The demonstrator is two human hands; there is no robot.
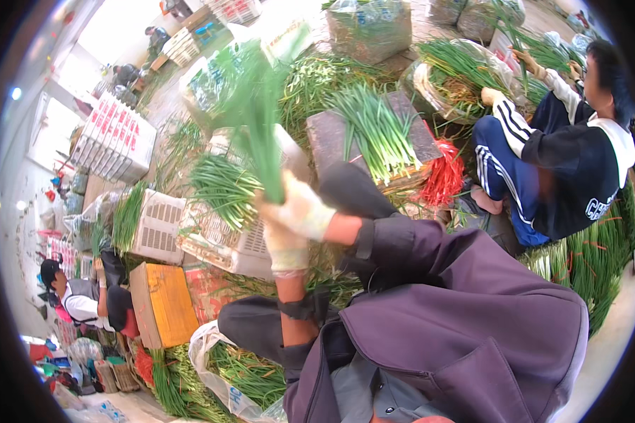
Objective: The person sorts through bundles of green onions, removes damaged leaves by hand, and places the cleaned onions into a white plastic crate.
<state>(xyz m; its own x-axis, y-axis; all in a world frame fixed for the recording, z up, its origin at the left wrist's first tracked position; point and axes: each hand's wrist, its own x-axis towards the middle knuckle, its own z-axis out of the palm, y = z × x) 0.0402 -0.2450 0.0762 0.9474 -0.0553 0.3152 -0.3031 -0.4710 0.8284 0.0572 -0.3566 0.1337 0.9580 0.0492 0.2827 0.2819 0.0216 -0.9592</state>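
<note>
My gloved right hand (301, 209) and gloved left hand (284, 246) are close together, both closed around the lower end of one bunch of garlic chives (267, 143). The leaves stand up and away from me, and their tips are blurred. Just left of my hands, a pile of chives (225, 187) lies on an upturned plastic crate (227, 243). Beyond my right knee, a larger heap of chives (378, 132) rests on a dark board (325, 129). A bundle of red ties (444, 172) hangs at that board's right edge.
On the right a co-worker (566, 148) sits handling chives; another person (84, 301) sits at far left. An orange-topped box (172, 299) and a plastic bag of greens (248, 375) lie to my left. Stacked white crates (116, 137) stand farther back. Loose leaves (328, 79) litter the floor.
</note>
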